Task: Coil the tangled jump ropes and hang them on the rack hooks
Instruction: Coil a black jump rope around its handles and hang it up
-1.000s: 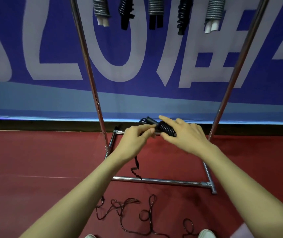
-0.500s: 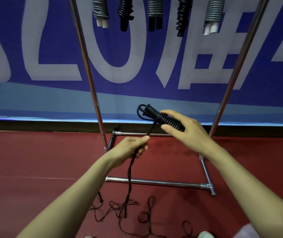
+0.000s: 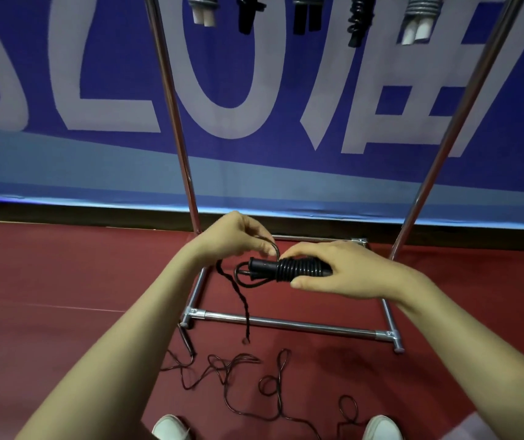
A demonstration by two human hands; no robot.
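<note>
Since half a second ago the left hand (image 3: 238, 238) has risen, pinching cord onto the rope (image 3: 299, 268) the right hand (image 3: 346, 271) clasps (five bundles (image 3: 303, 11) hang; much cord trails).

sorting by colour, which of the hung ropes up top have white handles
The first coiled rope from the left and the fifth, rightmost one: grey coils with white handle ends hanging below. The three between them have black handles.

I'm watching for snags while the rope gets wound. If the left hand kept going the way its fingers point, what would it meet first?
The left hand points right, toward the right hand. It would probably meet the black coiled jump rope held there, or those fingertips just above; depth is unclear.
</note>
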